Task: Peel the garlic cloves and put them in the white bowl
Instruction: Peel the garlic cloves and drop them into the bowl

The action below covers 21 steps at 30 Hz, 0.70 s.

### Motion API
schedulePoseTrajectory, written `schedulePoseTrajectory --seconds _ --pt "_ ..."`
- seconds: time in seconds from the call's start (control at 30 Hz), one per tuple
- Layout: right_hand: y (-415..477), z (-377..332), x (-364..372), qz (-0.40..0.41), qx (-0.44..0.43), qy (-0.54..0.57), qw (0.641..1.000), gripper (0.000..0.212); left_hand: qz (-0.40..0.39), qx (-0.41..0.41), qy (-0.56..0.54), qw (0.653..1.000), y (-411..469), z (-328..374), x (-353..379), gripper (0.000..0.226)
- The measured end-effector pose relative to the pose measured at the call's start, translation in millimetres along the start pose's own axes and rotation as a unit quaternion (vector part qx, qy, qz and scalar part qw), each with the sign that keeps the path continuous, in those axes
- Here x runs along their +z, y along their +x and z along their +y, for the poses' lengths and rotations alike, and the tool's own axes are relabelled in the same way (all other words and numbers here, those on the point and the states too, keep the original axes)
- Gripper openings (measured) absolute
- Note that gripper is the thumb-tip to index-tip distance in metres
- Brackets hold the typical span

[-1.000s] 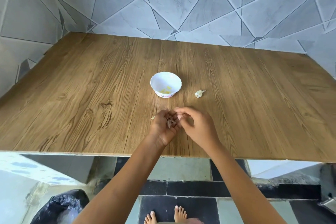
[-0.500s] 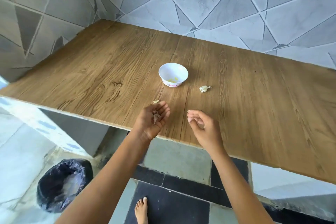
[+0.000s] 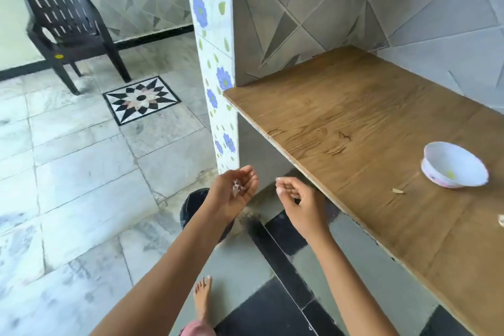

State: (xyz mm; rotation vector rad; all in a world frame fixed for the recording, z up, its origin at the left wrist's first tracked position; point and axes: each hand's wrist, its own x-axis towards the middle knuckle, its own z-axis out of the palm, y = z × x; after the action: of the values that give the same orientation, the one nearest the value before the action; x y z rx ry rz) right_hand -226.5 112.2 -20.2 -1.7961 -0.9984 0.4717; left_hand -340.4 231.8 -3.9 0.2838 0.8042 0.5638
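Observation:
My left hand (image 3: 234, 192) is held palm up and cupped off the table's left end, with dry garlic skins (image 3: 236, 188) lying in it. My right hand (image 3: 298, 203) hovers beside it with its fingers curled inward; I cannot tell whether anything is inside them. Both hands are above the floor, the left one over a black bin (image 3: 194, 206). The white bowl (image 3: 436, 150) stands on the wooden table (image 3: 368, 117) at the right and has a yellowish piece inside. A pale garlic piece (image 3: 501, 219) shows at the right frame edge.
A small scrap of skin (image 3: 397, 191) lies on the table in front of the bowl. A flower-tiled pillar (image 3: 215, 63) stands at the table's left end. A black plastic chair (image 3: 68, 30) is far left on the tiled floor. My bare foot (image 3: 203, 297) is below.
My view has swung left. Both hands have come away from the table and over the floor and bin, the left still carrying the skins. The hands have moved apart.

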Motion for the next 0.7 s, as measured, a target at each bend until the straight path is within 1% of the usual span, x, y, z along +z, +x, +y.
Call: schedulePoseTrajectory --seconds 0.1,0.17,0.37,0.47,0.53,0.63,0.7 --pt "33 1 63 -0.049 0.012 0.003 0.999 0.017 0.043 0.014 -0.011 0.999 24 43 -40 0.017" --pt "59 5 107 -0.073 0.028 -0.005 0.997 0.017 0.07 0.009 -0.017 0.997 48 72 -65 0.016" --pt "131 48 231 -0.104 0.118 -0.029 0.987 0.017 0.16 -0.032 0.025 0.986 153 141 -141 0.016" --pt "161 88 283 -0.114 0.146 -0.036 0.982 0.02 0.192 -0.071 0.072 0.976 223 151 -189 0.014" --pt "177 130 317 -0.117 0.163 -0.045 0.979 0.021 0.224 -0.086 0.092 0.966 278 146 -225 0.016" --pt "193 206 367 -0.138 0.186 -0.067 0.971 0.022 0.301 -0.087 0.117 0.943 363 126 -286 0.021" --pt "198 270 402 -0.147 0.203 -0.079 0.965 0.023 0.344 -0.08 0.138 0.925 425 101 -332 0.023"
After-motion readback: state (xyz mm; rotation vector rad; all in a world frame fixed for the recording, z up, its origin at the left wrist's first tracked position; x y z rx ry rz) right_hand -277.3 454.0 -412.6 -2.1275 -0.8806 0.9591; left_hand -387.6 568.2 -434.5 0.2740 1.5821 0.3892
